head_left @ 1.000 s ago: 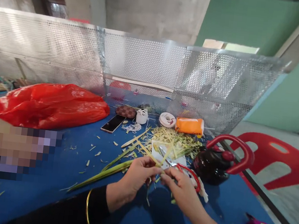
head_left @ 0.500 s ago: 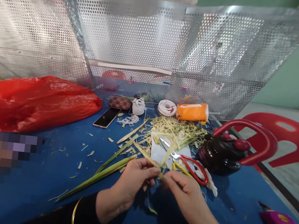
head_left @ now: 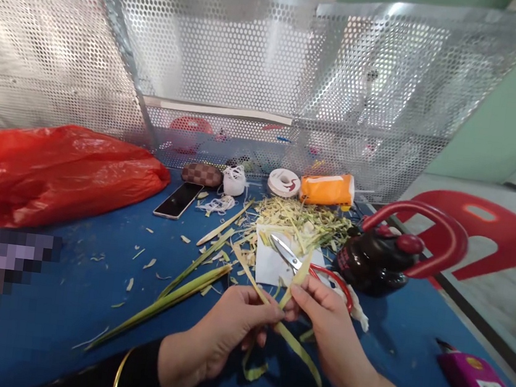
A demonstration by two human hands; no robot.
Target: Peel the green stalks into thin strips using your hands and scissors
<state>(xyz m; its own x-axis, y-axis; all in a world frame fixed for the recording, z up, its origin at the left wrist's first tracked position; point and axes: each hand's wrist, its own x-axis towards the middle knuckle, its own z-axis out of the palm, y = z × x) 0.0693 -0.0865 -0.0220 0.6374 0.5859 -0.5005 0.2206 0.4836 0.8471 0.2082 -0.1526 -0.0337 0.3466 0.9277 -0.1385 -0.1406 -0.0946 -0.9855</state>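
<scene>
Several strips (head_left: 301, 274) meet nearside of the scissors (head_left: 285, 250), pinched in the left hand (head_left: 234, 318). The right hand (head_left: 326, 310), nearer the scissors, pinches one strip slanting lengthwise toward them.

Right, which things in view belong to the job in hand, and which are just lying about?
Likely in the job:
- plant strips, held between left hand and right hand
- red-handled scissors, close by
- green stalks

Seemingly just lying about:
- phone
- checkered case
- orange packet
- dark pot
- purple box

Unclear: red bag, contents hidden.
</scene>
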